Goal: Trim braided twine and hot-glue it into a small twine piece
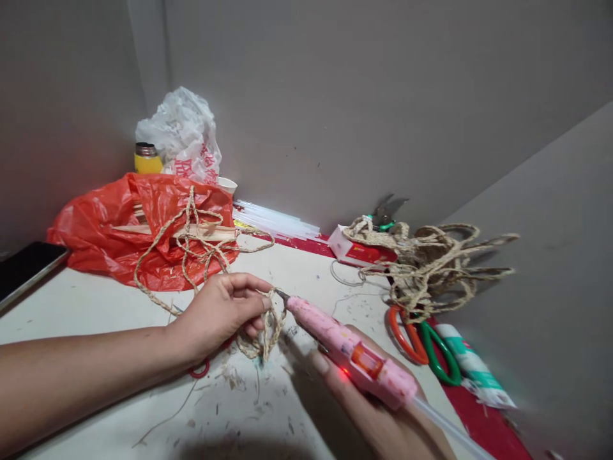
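Observation:
My left hand (223, 313) pinches a small knotted piece of jute rope (268, 326) just above the white table (96, 306). My right hand (378, 415) grips a pink hot glue gun (354, 351) whose red light is on. The gun's metal nozzle touches the rope piece near my left fingertips. A clear glue stick (450, 431) sticks out of the gun's back end. A longer strand of the same rope (191, 249) trails back over a red plastic bag (119, 230).
A tangled bundle of jute rope (431, 262) lies at the right over a red-white box (354, 249). Orange and green scissors (421, 338) and a white-green tube (474, 370) lie beside it. Clear glue sticks (278, 220), a white bag (184, 134), a yellow flask (147, 158) and a phone (23, 268) stand around.

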`<state>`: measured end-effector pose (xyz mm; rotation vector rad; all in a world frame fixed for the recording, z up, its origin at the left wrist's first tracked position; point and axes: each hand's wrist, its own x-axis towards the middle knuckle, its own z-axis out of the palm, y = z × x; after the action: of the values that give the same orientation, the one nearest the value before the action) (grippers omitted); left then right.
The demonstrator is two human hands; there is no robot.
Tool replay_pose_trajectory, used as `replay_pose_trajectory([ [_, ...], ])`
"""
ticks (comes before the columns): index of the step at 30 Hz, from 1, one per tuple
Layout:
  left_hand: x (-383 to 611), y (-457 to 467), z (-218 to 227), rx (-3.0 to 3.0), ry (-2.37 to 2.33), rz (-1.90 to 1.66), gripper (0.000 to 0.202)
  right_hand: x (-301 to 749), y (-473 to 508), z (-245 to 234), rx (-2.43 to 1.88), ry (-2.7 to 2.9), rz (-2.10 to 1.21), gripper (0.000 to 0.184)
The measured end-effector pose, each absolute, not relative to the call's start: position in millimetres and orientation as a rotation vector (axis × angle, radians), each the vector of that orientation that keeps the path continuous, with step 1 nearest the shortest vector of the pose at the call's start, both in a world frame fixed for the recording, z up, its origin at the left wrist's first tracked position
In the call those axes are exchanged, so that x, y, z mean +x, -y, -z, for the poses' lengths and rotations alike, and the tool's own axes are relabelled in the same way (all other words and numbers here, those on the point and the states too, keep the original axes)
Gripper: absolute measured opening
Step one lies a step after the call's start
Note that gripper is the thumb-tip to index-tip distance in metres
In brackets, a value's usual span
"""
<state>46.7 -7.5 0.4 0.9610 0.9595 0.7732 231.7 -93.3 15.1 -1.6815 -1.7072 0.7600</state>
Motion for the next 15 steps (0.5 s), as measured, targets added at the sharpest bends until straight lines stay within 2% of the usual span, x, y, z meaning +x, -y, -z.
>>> replay_pose_trajectory([
  [5, 46.3, 6.2, 1.8, 0.987, -0.944, -0.786, 0.017, 230.4, 91.2, -16.5, -1.706, 1.671, -0.777, 0.013],
  [15, 45.8, 6.9, 1.9, 1.005, -0.949, -0.815, 0.015, 229.0, 91.1, -14.1, -1.675, 1.704, -0.717, 0.016],
])
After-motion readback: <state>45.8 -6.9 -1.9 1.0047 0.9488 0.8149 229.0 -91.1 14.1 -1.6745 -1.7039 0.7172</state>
